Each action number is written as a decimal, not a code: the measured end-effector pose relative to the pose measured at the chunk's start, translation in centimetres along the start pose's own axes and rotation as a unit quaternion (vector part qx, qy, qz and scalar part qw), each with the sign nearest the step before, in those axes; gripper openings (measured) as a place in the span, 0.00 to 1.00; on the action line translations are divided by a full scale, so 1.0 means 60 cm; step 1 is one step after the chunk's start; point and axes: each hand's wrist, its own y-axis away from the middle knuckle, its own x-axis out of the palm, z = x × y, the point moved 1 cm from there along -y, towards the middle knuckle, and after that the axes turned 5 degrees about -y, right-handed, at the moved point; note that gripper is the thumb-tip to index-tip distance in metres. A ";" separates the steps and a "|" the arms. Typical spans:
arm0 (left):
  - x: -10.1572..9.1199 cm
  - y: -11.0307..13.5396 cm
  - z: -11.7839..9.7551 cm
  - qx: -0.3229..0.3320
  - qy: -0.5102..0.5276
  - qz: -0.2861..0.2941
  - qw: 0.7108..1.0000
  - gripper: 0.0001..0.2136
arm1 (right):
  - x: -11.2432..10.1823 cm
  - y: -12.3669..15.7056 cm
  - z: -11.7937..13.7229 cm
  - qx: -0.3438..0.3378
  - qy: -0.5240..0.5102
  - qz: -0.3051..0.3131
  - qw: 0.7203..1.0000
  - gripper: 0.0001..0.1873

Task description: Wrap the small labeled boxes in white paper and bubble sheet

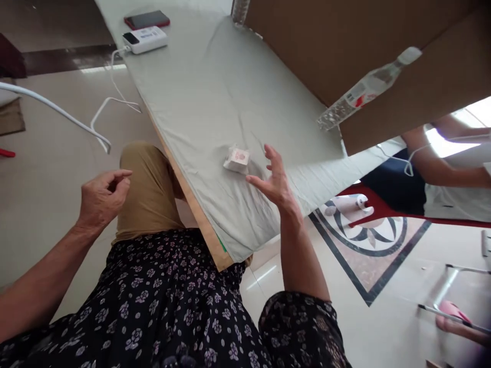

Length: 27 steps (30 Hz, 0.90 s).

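Pale grey-green cloth covers the surface [192, 92], with a strip of light brown board [203, 230] showing along its near edge. On the cloth, close to the near corner, lies a small white packet [238, 158] in clear, crinkled wrapping, with a reddish print on the side that faces up.

Just to the right of it is the right hand [275, 181], spread wide, thumb and fingers well apart, holding nothing; the thumb tip points at the packet and is very near it, though whether they touch I cannot tell. The left hand [104, 194] hangs off the surface beside the tan-trousered knee [143, 189], its fingers curled in and the thumb close to the index finger. Its palm is hidden, so I cannot tell whether something small is inside.

Farther off, a clear plastic bottle [370, 89] with a white cap and a red-marked label stands in front of a brown cardboard panel [326, 46]. At the far left edge sit a white device [146, 40] with a cable [114, 71] plugged in and, just behind it, a dark phone [147, 19] in a red case. Another person's arm [429, 158] shows beyond the surface at right.
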 end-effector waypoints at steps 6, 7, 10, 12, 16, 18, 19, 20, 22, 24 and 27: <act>-0.021 0.027 0.032 -0.043 -0.001 -0.038 0.998 0.18 | 0.048 -0.053 -0.039 -0.036 0.001 0.098 0.995 0.57; -0.022 0.034 0.038 -0.051 -0.005 -0.036 0.998 0.18 | 0.051 -0.050 -0.045 -0.031 -0.005 0.090 0.995 0.56; -0.024 0.048 0.048 -0.065 -0.005 -0.021 0.998 0.18 | 0.058 -0.040 -0.056 -0.014 -0.026 0.040 0.999 0.55; -0.022 0.047 0.048 -0.059 -0.001 -0.014 0.998 0.18 | 0.062 -0.036 -0.058 0.001 -0.038 0.015 0.999 0.55; -0.009 0.030 0.037 -0.016 0.005 -0.011 1.000 0.18 | 0.070 -0.037 -0.053 0.028 -0.065 0.000 0.997 0.54; 0.000 0.024 0.029 0.009 0.012 -0.008 1.000 0.18 | 0.072 -0.038 -0.050 0.034 -0.078 -0.003 0.996 0.54; 0.004 0.023 0.025 0.019 0.016 -0.004 1.000 0.18 | 0.073 -0.038 -0.049 0.035 -0.082 -0.006 0.996 0.54; 0.008 0.024 0.021 0.027 0.021 0.002 0.999 0.18 | 0.073 -0.038 -0.048 0.036 -0.085 -0.009 0.996 0.54; 0.013 0.030 0.013 0.033 0.032 0.018 0.999 0.17 | 0.074 -0.036 -0.047 0.042 -0.087 -0.013 0.995 0.54; 0.014 0.039 0.005 0.036 0.048 0.035 0.998 0.16 | 0.073 -0.034 -0.045 0.049 -0.084 -0.015 0.995 0.54; 0.007 0.047 -0.015 0.040 0.083 0.053 0.994 0.15 | 0.073 -0.032 -0.041 0.051 -0.075 -0.009 0.996 0.54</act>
